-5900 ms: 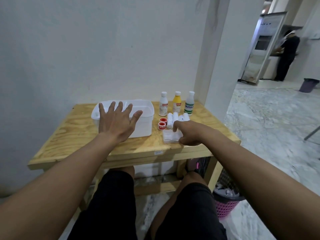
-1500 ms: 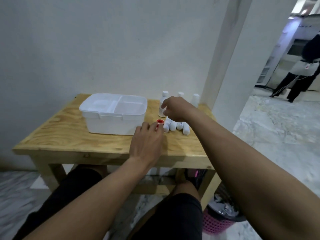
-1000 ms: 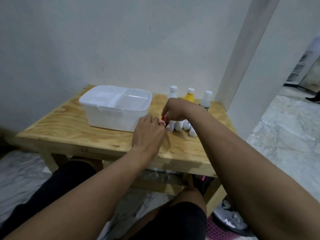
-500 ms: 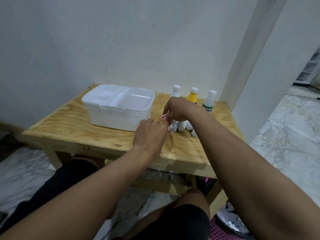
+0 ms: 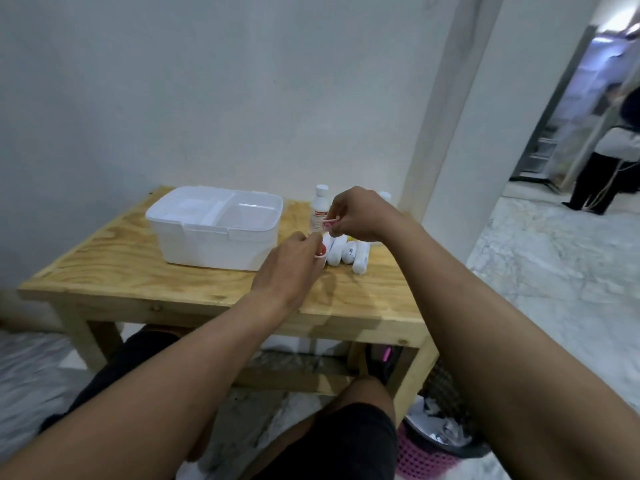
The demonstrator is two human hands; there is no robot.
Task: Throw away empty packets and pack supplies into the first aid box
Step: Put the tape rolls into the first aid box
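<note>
Right now, center frame, the right hand [image 5: 360,216] is pinching one small red tape roll [image 5: 329,223] in its fingers; the left hand [image 5: 291,268] is closing on another [image 5: 321,252] above the surface [image 5: 138,271]. Light, rigid, probably best gripped by the rims.

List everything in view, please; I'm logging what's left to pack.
First aid box: one, white, lid shut, left on wooden table.
Bottle: one clearly seen, white; others hidden behind the right hand.
Bandage rolls: about three, white, lying right of box.
Tape rolls: two, red-and-white, one pinched in right hand, one at left fingertips.
Bin: one, pink, under table's right end.
Left hand; right hand: over the rolls.
</note>
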